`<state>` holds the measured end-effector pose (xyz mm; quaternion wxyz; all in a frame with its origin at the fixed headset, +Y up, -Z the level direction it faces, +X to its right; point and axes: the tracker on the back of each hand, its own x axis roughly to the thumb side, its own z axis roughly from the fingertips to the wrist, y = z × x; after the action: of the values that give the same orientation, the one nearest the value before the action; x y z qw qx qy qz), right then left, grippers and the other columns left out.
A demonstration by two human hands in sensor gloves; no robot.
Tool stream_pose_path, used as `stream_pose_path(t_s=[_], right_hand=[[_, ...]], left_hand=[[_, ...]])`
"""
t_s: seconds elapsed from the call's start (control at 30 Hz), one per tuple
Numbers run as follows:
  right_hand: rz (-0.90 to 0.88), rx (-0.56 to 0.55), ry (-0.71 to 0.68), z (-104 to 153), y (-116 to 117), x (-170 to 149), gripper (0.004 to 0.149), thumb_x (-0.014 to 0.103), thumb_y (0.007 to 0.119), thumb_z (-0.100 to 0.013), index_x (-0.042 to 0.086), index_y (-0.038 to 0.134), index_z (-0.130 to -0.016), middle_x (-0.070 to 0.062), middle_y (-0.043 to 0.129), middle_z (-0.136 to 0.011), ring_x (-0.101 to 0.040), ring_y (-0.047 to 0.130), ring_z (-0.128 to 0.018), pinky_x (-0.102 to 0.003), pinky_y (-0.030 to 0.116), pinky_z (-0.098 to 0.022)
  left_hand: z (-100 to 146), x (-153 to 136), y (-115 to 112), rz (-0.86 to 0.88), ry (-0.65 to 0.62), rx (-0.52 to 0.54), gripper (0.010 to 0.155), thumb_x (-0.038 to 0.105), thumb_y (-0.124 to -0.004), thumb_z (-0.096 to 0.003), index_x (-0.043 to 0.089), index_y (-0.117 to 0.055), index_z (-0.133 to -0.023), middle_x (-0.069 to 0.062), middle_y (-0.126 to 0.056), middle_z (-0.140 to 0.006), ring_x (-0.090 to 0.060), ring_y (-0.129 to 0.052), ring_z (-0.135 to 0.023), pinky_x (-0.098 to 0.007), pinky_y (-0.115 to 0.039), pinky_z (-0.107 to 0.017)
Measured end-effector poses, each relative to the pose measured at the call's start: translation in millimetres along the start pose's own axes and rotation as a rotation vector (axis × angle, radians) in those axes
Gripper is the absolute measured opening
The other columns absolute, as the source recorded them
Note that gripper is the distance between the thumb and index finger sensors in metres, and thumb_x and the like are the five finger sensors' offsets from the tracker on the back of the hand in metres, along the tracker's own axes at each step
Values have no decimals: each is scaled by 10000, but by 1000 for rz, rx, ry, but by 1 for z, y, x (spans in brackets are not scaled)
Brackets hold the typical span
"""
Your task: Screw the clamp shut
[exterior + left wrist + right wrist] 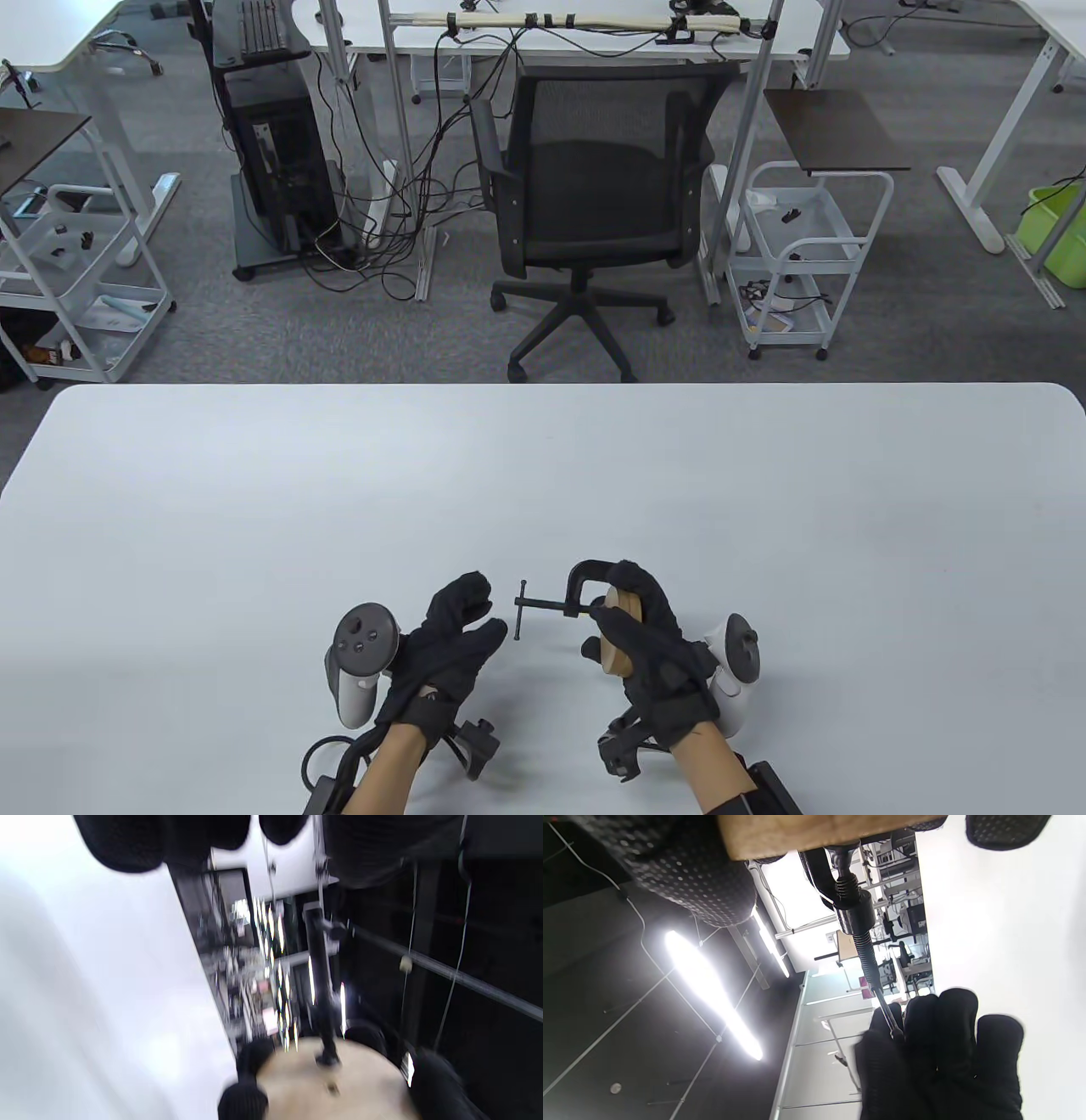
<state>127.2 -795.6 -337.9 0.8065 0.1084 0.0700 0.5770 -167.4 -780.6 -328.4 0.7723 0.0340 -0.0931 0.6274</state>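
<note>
Hands number two above the table [254, 509]: our right hand [653, 654] grips one wooden disc [624, 632] inside one black C-clamp [585, 586], our left hand [450, 645] half-open, fingertips beside its crossbar handle [520, 609].

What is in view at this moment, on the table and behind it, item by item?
Clamp: 1, black C-shape, near edge of table, screw pointing to the table view's left.
Wooden disc: 1, tan, in the clamp's mouth.
Table: 1, white, foreground.
Office chair: 1, black, behind the table.
Carts: 2, white, left and right on the floor.
Computer tower: 1, black, back left.
Bin: 1, green, far right.
Left hand: 1, black glove, fingertips at the screw's crossbar handle.
Right hand: 1, black glove, holds disc and clamp.
</note>
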Motion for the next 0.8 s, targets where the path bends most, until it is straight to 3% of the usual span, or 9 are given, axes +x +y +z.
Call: stream_pose_path(t_s=[0.03, 0.1, 0.13, 0.17, 0.27, 0.5, 0.8], right_hand=[[12, 6, 1, 1, 1, -1, 719, 497, 926, -490, 273, 548, -1059, 116, 409, -1132, -565, 440, -912, -702, 630, -508], [23, 6, 1, 2, 2, -1, 723, 498, 925, -491, 265, 544, -1060, 113, 403, -1133, -565, 439, -912, -702, 629, -509], [26, 1, -2, 3, 2, -1, 729, 498, 927, -486, 263, 544, -1059, 112, 405, -1133, -564, 443, -911, -702, 630, -507], [28, -2, -4, 4, 1, -1, 731, 498, 927, -485, 259, 543, -1059, 112, 407, -1132, -564, 444, -911, -702, 632, -505], [14, -6, -7, 6, 0, -1, 733, 499, 924, -487, 252, 538, -1060, 111, 403, -1131, -563, 446, -911, -702, 635, -506], [-20, 20, -2, 7, -1, -3, 747, 509, 921, -487, 236, 529, -1062, 107, 405, -1132, -561, 456, -910, -696, 646, -505], [-19, 58, 17, 8, 5, -7, 757, 512, 919, -488, 222, 522, -1064, 102, 401, -1134, -560, 459, -910, -694, 650, -505]], left_hand=[[2, -1, -1, 33, -1, 55, 581, 538, -762, -538, 134, -663, -943, -188, -638, -1004, -445, -745, -840, -531, -768, -544], [3, 0, 0, 71, -22, 51, 500, 583, -732, -535, 143, -892, -711, -123, -837, -852, -392, -886, -686, -491, -820, -463], [2, 1, -1, 83, -35, -6, 516, 603, -700, -543, 154, -941, -628, -104, -903, -780, -373, -934, -619, -476, -845, -420], [2, 1, -3, 97, -24, -79, 540, 615, -687, -549, 152, -957, -611, -106, -913, -766, -373, -939, -607, -474, -844, -416], [1, -7, -8, 89, 28, -205, 614, 646, -647, -557, 142, -957, -724, -136, -882, -817, -393, -908, -646, -486, -822, -446], [-1, -21, -14, 97, 122, -265, 732, 663, -610, -562, 69, -798, -946, -204, -761, -933, -451, -812, -744, -518, -772, -500], [-4, -26, -16, 159, 136, -296, 751, 642, -655, -563, 65, -665, -1043, -206, -650, -1015, -449, -747, -825, -513, -752, -543]])
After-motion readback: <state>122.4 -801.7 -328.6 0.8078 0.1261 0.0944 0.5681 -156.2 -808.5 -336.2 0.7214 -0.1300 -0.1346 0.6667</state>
